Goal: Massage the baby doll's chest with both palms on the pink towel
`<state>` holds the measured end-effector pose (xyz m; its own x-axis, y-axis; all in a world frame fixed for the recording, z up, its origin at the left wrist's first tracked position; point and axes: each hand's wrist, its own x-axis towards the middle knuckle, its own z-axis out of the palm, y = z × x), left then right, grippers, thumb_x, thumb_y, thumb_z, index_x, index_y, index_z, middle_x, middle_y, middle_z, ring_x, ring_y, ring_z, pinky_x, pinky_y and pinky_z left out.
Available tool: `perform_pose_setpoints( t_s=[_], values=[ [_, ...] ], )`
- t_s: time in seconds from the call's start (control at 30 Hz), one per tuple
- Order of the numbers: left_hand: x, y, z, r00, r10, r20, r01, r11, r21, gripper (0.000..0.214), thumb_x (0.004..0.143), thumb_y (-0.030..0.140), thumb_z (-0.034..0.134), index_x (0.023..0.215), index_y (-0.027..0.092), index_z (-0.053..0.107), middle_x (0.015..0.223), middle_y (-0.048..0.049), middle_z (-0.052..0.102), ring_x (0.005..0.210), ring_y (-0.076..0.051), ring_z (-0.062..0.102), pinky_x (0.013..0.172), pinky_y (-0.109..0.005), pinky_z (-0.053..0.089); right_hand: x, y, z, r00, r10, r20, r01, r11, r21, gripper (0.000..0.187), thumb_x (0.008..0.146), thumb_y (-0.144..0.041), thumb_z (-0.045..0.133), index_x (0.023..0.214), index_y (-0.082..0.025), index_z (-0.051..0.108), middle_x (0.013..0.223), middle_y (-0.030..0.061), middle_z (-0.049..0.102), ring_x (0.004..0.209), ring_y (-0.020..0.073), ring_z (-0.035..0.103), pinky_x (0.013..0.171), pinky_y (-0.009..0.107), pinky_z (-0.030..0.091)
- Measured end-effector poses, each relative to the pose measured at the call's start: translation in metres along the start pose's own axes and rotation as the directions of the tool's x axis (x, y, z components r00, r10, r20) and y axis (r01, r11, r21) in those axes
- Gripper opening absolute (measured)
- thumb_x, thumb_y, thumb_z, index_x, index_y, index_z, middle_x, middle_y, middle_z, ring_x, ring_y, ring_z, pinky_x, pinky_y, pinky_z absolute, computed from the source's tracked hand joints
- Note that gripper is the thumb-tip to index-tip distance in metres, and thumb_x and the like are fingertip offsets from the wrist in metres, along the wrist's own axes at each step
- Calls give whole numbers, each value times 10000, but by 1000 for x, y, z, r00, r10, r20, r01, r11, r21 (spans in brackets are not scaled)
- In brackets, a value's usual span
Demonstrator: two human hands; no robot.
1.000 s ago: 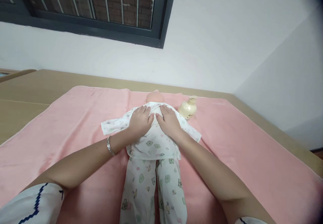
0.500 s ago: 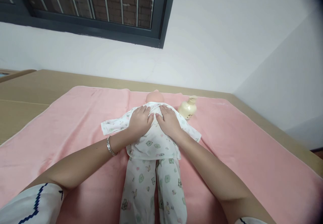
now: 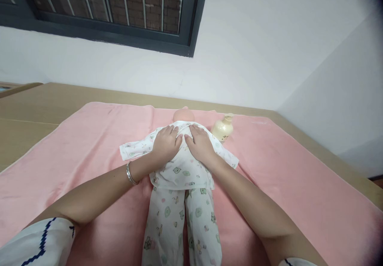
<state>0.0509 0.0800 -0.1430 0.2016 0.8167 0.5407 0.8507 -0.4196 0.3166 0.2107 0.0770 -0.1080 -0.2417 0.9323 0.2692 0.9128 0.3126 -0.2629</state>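
Observation:
A baby doll (image 3: 183, 115) lies on its back, head at the far end, dressed in a white printed top (image 3: 184, 176) and matching trousers (image 3: 167, 226). Its sleeves stretch out to both sides. My left hand (image 3: 166, 144) rests flat on the left side of the doll's chest, fingers extended. On the chest's right side lies my right hand (image 3: 200, 144), palm down and likewise open. The two thumbs point toward each other with a narrow gap between them. Both palms are hidden against the cloth. A silver bangle (image 3: 131, 174) circles my left wrist.
A pink cloth (image 3: 98, 138) lies under the doll on a wooden surface (image 3: 26, 106). Right of the doll's head, a cream pump bottle (image 3: 222, 128) stands beside the sleeve. Behind rise a white wall (image 3: 239, 50) and a dark-framed window (image 3: 191, 26).

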Motion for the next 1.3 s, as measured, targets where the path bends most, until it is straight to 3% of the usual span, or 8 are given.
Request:
perform_pose_setpoints(
  t_s=[0.4, 0.63, 0.8, 0.97, 1.1, 1.3],
  values=[
    [-5, 6, -4, 998, 55, -13, -56, 997, -46, 400, 1005, 259, 337, 1276, 116, 594, 1302, -155, 639, 1267, -278, 561, 1099, -448, 442, -1, -6, -6, 999, 24, 30, -23, 999, -28, 563, 1013, -379, 357, 1440, -26, 460, 1521, 213, 428, 1438, 315, 372, 1208, 461, 254],
    [9, -5, -2, 988, -17, 154, 33, 994, -103, 491, 993, 323, 345, 1361, 54, 529, 1419, -173, 560, 1374, -289, 471, 1173, -458, 361, -17, -33, -34, 988, 17, 152, -4, 996, -87, 371, 990, -259, 393, 1230, -90, 621, 1354, 190, 599, 1319, 297, 516, 1100, 389, 402],
    [6, -2, -3, 988, -29, 151, 42, 995, -89, 489, 983, 289, 346, 1375, 54, 520, 1435, -164, 552, 1401, -284, 446, 1185, -468, 350, -24, -39, -38, 978, -20, 210, 31, 998, -51, 390, 1012, -254, 347, 1265, -81, 589, 1408, 195, 553, 1371, 289, 464, 1128, 398, 367],
    [-10, 16, -11, 994, 53, 100, -50, 998, -25, 470, 994, 246, 312, 1326, 40, 574, 1422, -176, 563, 1385, -287, 473, 1192, -457, 349, -4, -19, -28, 981, 11, 192, -15, 1000, 21, 466, 1038, -326, 312, 1321, -46, 555, 1496, 214, 459, 1435, 289, 383, 1189, 436, 286],
    [-8, 19, -17, 981, 27, 191, -17, 998, -54, 498, 997, 251, 297, 1369, 31, 544, 1472, -165, 514, 1424, -285, 424, 1215, -437, 313, -1, -14, -20, 985, 27, 169, -24, 999, -24, 518, 1032, -327, 318, 1407, -11, 485, 1539, 220, 395, 1471, 304, 323, 1223, 462, 218],
    [12, 4, -19, 941, -45, 337, 77, 994, -83, 557, 985, 296, 318, 1447, 8, 440, 1541, -186, 411, 1466, -290, 353, 1219, -453, 291, -27, -37, -24, 990, -34, 138, 52, 991, -126, 514, 1010, -247, 312, 1430, 1, 477, 1488, 221, 468, 1435, 281, 398, 1194, 402, 303]
  ],
)
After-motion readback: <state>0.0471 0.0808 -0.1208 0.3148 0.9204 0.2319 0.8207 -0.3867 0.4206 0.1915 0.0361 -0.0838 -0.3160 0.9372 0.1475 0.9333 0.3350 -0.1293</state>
